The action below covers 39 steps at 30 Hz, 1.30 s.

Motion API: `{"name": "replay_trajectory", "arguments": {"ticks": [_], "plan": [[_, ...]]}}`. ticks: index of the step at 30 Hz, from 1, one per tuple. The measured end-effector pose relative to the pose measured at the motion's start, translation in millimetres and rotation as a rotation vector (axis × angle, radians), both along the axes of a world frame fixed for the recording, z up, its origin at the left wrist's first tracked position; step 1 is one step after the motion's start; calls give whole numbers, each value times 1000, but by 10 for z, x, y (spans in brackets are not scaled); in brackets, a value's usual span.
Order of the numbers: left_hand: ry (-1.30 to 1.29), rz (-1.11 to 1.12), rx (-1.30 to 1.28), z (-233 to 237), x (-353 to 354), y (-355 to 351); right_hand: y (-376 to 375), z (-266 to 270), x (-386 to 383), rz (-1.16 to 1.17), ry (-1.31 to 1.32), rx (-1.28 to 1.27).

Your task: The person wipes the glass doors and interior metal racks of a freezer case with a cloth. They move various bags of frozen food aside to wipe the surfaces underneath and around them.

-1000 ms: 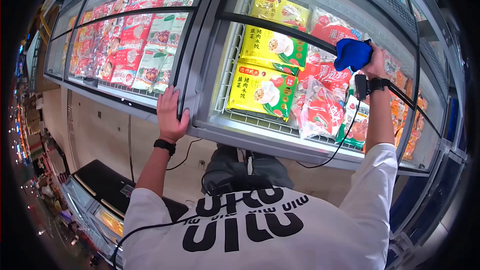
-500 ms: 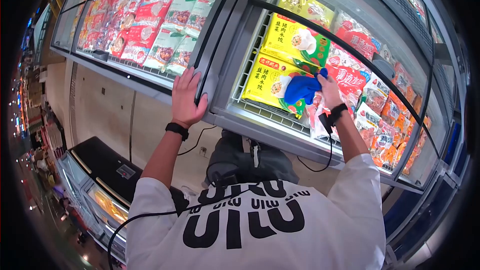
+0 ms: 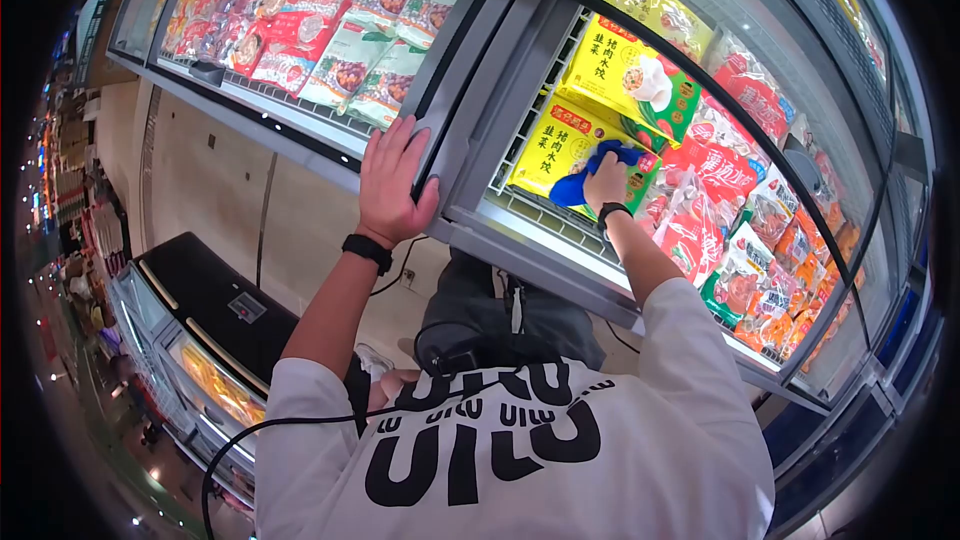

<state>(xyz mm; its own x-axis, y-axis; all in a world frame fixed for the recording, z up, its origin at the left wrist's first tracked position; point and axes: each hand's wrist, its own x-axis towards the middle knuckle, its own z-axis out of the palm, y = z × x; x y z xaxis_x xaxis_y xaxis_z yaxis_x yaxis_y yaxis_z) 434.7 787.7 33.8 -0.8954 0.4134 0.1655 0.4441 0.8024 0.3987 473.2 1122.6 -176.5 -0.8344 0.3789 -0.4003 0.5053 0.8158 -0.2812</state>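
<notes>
My left hand [image 3: 396,180] lies flat on the grey frame [image 3: 440,155] of the freezer, fingers stretched over its edge and holding nothing. Inside the right compartment, my right hand [image 3: 604,183] grips a blue cloth [image 3: 570,190], which rests over the front yellow dumpling bag [image 3: 545,155]. Behind it lies another yellow bag [image 3: 608,60]. Red and white dumpling bags [image 3: 690,230] are to the right of my right hand. Its fingertips are partly hidden by the cloth.
Red bags [image 3: 300,25] and white-green bags [image 3: 345,60] fill the left compartment under glass. Orange packs [image 3: 800,240] lie at the far right. A black-topped case [image 3: 215,290] stands at lower left. A cable hangs near my waist.
My right hand has moved left and toward me with the blue cloth, from beside the red bags onto the front yellow bag. The view has shifted slightly; my left hand stays on the frame.
</notes>
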Motion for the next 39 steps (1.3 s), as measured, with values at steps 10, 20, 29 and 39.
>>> {"name": "replay_trajectory", "arguments": {"ticks": [10, 20, 29, 39], "plan": [[53, -44, -11, 9, -4, 14, -784, 127, -344, 309, 14, -284], [75, -26, 8, 19, -2, 32, 207, 53, -22, 131, 205, -120], [65, -48, -6, 33, -9, 17, 319, 144, -179, -146, 103, 175], [50, -23, 1, 6, -13, 5, -686, -41, -425, 225, 273, -608]]}}
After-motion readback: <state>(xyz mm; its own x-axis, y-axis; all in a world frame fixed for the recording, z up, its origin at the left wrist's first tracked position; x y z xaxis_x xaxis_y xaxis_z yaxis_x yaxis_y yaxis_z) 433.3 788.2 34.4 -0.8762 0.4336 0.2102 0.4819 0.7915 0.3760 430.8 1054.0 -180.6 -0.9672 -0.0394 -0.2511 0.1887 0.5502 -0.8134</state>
